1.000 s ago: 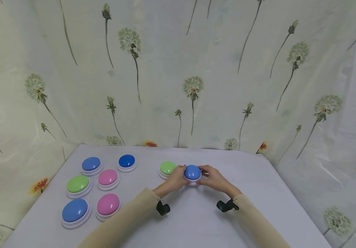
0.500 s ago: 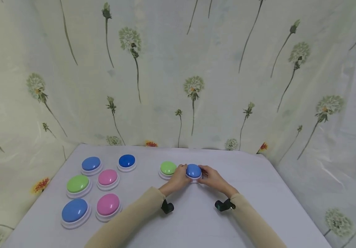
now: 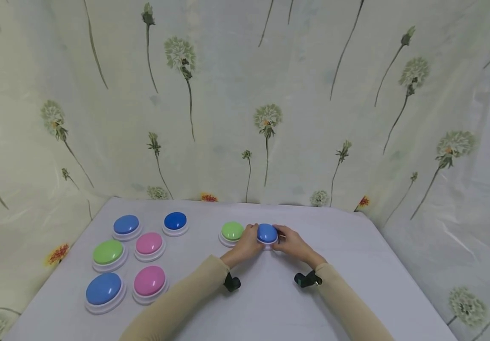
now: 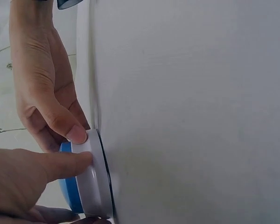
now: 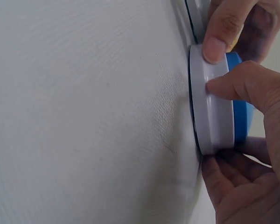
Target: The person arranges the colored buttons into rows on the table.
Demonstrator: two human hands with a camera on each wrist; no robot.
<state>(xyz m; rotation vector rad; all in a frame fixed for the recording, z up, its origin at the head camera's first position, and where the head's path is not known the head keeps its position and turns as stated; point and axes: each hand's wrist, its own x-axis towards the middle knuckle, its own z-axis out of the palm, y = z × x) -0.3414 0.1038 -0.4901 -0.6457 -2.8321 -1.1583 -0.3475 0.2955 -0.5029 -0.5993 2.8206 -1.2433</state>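
Both hands hold a round push button with a blue dome [image 3: 267,232] and a white base, near the back middle of the table. My left hand [image 3: 247,244] grips its left side and my right hand [image 3: 291,243] its right side. In the left wrist view, the left thumb [image 4: 67,164] presses the white base [image 4: 94,179], whose underside lies right at the tabletop. The right wrist view has the right thumb [image 5: 238,84] on the same base, with the fingers curled around the far side. Just left of the left hand sits a green button [image 3: 232,230].
On the left of the white table [image 3: 270,303] stand several more buttons: a dark blue one [image 3: 175,220], a blue one [image 3: 126,224], a green one [image 3: 107,252], a pink one [image 3: 149,243], another pink one [image 3: 149,280] and a larger blue one [image 3: 103,288]. A flowered curtain [image 3: 219,94] hangs behind.
The held blue button has moved slightly away toward the back of the table and a little right, both hands going with it. The other buttons have stayed in place.
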